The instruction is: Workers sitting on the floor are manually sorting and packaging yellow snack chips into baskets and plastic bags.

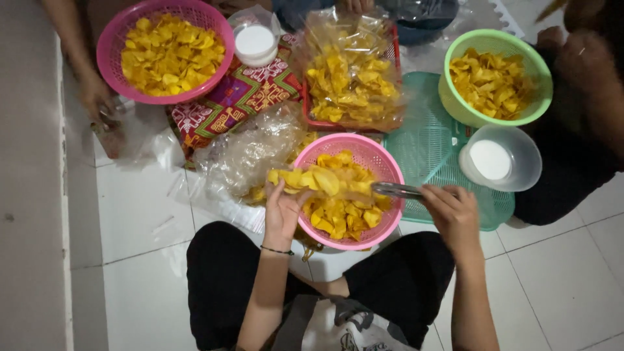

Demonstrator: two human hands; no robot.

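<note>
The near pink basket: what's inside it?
The pink basket holds yellow chips. The left hand holds a stack of chips over it; the right hand holds metal tongs. The basket's bottom is covered.

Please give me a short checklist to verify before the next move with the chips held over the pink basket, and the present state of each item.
1. Left hand has hold of the row of yellow chips: ok, the fingers curl around one end of the row.
2. Row is above the near pink basket: ok, a falling chip would probably land inside.
3. Right hand grips the metal tongs: ok.
4. Tongs closed on the chips: cannot tell, the tips are hidden among them.
5. Clear plastic bag open and ready: cannot tell, it lies crumpled to the left of the basket.
</note>
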